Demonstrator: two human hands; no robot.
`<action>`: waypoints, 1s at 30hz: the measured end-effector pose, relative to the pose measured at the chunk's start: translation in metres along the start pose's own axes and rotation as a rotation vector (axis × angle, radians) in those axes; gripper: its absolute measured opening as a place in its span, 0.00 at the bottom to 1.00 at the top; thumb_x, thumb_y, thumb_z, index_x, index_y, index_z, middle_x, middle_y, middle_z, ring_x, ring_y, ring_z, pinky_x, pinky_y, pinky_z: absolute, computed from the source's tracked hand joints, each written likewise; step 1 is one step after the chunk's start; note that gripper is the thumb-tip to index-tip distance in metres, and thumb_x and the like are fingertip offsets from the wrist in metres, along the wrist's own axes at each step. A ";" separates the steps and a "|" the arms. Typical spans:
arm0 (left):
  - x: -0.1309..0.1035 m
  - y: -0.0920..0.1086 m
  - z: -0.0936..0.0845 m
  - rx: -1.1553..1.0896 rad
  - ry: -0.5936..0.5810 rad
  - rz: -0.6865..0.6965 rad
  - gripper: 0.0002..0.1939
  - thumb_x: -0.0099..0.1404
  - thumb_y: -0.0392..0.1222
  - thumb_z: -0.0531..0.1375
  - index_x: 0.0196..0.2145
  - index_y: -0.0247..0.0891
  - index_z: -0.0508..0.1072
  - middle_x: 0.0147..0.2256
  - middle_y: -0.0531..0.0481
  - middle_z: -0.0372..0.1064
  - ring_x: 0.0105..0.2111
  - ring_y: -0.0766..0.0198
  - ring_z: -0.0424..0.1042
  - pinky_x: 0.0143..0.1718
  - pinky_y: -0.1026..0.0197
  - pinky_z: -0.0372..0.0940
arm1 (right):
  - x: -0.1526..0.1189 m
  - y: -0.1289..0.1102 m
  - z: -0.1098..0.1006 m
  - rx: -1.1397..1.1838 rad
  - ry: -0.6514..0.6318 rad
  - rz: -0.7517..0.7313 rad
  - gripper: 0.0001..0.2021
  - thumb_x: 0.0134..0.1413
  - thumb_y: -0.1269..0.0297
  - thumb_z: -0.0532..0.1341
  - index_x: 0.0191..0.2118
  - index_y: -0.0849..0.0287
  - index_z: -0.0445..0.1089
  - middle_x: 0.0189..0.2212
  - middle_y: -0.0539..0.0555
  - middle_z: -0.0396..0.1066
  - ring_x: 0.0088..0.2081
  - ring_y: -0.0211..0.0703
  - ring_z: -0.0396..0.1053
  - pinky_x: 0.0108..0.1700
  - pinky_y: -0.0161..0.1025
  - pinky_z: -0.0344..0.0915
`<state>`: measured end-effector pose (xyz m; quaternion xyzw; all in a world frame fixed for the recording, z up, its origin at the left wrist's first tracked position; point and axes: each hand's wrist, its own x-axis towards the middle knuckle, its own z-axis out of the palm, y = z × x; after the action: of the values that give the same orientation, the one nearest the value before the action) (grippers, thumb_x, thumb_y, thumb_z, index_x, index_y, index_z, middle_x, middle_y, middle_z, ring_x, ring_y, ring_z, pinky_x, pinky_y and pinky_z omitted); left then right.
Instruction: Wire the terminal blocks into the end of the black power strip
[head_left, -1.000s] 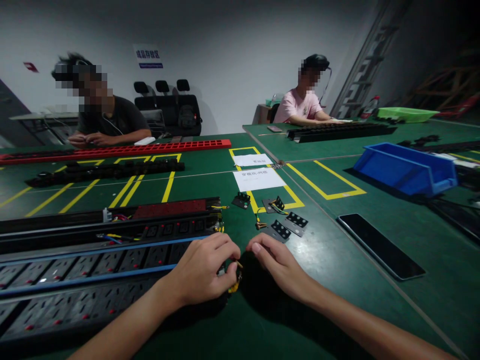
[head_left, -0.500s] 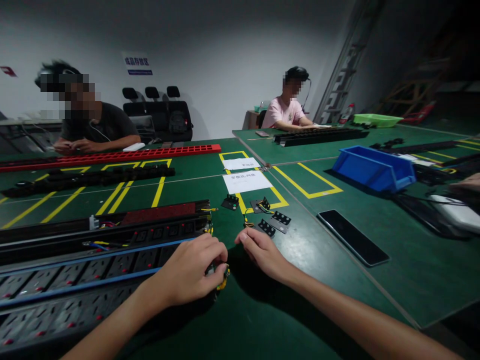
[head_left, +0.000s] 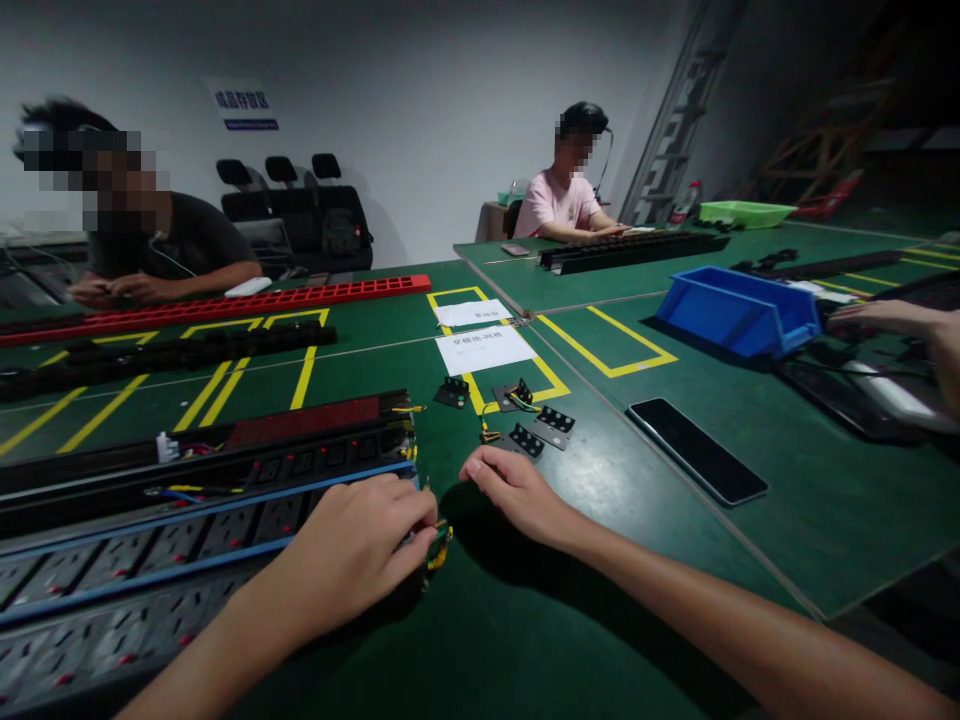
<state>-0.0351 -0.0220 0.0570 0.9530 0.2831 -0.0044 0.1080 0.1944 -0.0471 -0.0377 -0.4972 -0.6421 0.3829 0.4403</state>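
My left hand (head_left: 367, 535) lies over the end of the nearest power strips, its thumb and forefinger pinched on a short yellow-green wire (head_left: 444, 540) at the strip end. Under and left of it run a blue-edged power strip (head_left: 161, 555) and another socket strip (head_left: 97, 640), both with red-dotted sockets. My right hand (head_left: 517, 492) is closed just right of the strip ends, fingers curled; whatever they hold is hidden. Just beyond it lie several small black perforated brackets (head_left: 555, 425), some with yellow-green wires (head_left: 486, 425).
A phone (head_left: 697, 450) lies to the right, with a blue bin (head_left: 735, 312) behind it. A co-worker's hand (head_left: 892, 318) is beside the bin. White paper sheets (head_left: 486, 350), a red slotted rail (head_left: 300, 300) and two seated people (head_left: 559, 205) are farther back.
The view has shifted slightly. My left thumb and forefinger have come closer together at the wire, and my right hand stays closed. The co-worker's hand at the right has come farther into view.
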 end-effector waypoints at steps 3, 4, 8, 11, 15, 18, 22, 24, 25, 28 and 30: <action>0.000 0.001 0.001 0.040 0.006 -0.008 0.06 0.72 0.38 0.56 0.39 0.42 0.73 0.37 0.50 0.74 0.36 0.59 0.71 0.34 0.59 0.55 | 0.000 0.000 0.000 -0.011 0.005 -0.021 0.16 0.71 0.55 0.54 0.37 0.57 0.73 0.32 0.52 0.73 0.35 0.43 0.67 0.39 0.39 0.61; 0.000 0.002 0.001 0.049 0.002 -0.012 0.06 0.72 0.38 0.56 0.39 0.42 0.73 0.38 0.50 0.74 0.37 0.59 0.71 0.34 0.59 0.55 | 0.000 0.001 0.000 -0.012 0.003 -0.021 0.16 0.71 0.55 0.54 0.37 0.57 0.73 0.32 0.52 0.73 0.35 0.43 0.68 0.39 0.40 0.61; -0.002 0.007 0.000 0.093 -0.026 -0.027 0.06 0.73 0.39 0.55 0.41 0.42 0.72 0.39 0.50 0.74 0.37 0.58 0.72 0.33 0.59 0.56 | 0.000 0.002 0.000 -0.015 -0.007 -0.018 0.15 0.70 0.55 0.54 0.37 0.57 0.73 0.32 0.51 0.73 0.35 0.44 0.68 0.39 0.40 0.60; -0.003 0.009 -0.001 0.119 -0.027 -0.032 0.05 0.72 0.39 0.56 0.41 0.41 0.72 0.39 0.49 0.74 0.37 0.58 0.72 0.33 0.59 0.56 | 0.000 0.002 0.000 -0.017 -0.007 -0.016 0.16 0.70 0.55 0.54 0.36 0.57 0.73 0.31 0.51 0.73 0.35 0.43 0.67 0.39 0.39 0.60; -0.002 0.009 -0.002 0.104 -0.014 -0.055 0.03 0.71 0.39 0.58 0.41 0.42 0.72 0.36 0.50 0.74 0.35 0.58 0.72 0.32 0.59 0.56 | 0.000 0.002 0.000 -0.009 -0.016 -0.017 0.16 0.71 0.54 0.54 0.37 0.57 0.73 0.32 0.51 0.73 0.35 0.43 0.67 0.39 0.39 0.60; -0.001 0.010 -0.001 0.090 -0.015 -0.062 0.03 0.71 0.39 0.58 0.40 0.41 0.72 0.35 0.51 0.74 0.34 0.58 0.73 0.31 0.58 0.55 | -0.001 0.001 -0.001 -0.010 -0.024 -0.014 0.16 0.71 0.54 0.54 0.37 0.57 0.73 0.32 0.51 0.73 0.35 0.43 0.67 0.39 0.40 0.60; -0.001 0.012 0.000 0.069 -0.022 -0.078 0.03 0.70 0.40 0.58 0.39 0.41 0.71 0.34 0.51 0.74 0.33 0.58 0.74 0.31 0.59 0.55 | -0.001 0.000 -0.001 -0.023 -0.025 -0.009 0.16 0.71 0.54 0.54 0.36 0.56 0.73 0.32 0.51 0.73 0.35 0.44 0.68 0.39 0.40 0.60; -0.001 0.013 0.000 0.071 -0.024 -0.111 0.03 0.71 0.39 0.57 0.38 0.41 0.71 0.34 0.51 0.75 0.33 0.57 0.74 0.30 0.59 0.55 | -0.001 0.000 -0.001 -0.026 -0.022 -0.012 0.16 0.70 0.55 0.54 0.36 0.56 0.73 0.32 0.52 0.74 0.36 0.44 0.68 0.39 0.40 0.61; -0.001 0.014 0.001 0.076 -0.026 -0.129 0.04 0.71 0.39 0.56 0.38 0.42 0.70 0.33 0.51 0.75 0.32 0.57 0.75 0.30 0.59 0.55 | -0.001 -0.001 0.000 -0.027 -0.022 -0.012 0.15 0.70 0.55 0.54 0.36 0.57 0.73 0.32 0.52 0.74 0.36 0.44 0.68 0.40 0.40 0.61; -0.001 0.017 0.003 0.106 -0.046 -0.174 0.05 0.71 0.39 0.55 0.38 0.42 0.70 0.34 0.51 0.76 0.32 0.55 0.76 0.29 0.59 0.56 | -0.001 -0.002 0.000 -0.029 -0.026 -0.007 0.15 0.70 0.56 0.55 0.36 0.57 0.73 0.33 0.52 0.74 0.36 0.44 0.69 0.40 0.40 0.61; -0.001 0.021 0.005 0.124 -0.075 -0.206 0.06 0.73 0.39 0.53 0.40 0.42 0.70 0.34 0.50 0.77 0.33 0.54 0.77 0.29 0.59 0.57 | -0.001 -0.003 0.001 -0.028 -0.027 -0.005 0.15 0.70 0.56 0.55 0.36 0.57 0.73 0.33 0.52 0.75 0.36 0.45 0.69 0.40 0.41 0.61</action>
<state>-0.0243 -0.0405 0.0569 0.9229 0.3744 -0.0686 0.0586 0.1930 -0.0491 -0.0354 -0.4965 -0.6545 0.3797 0.4254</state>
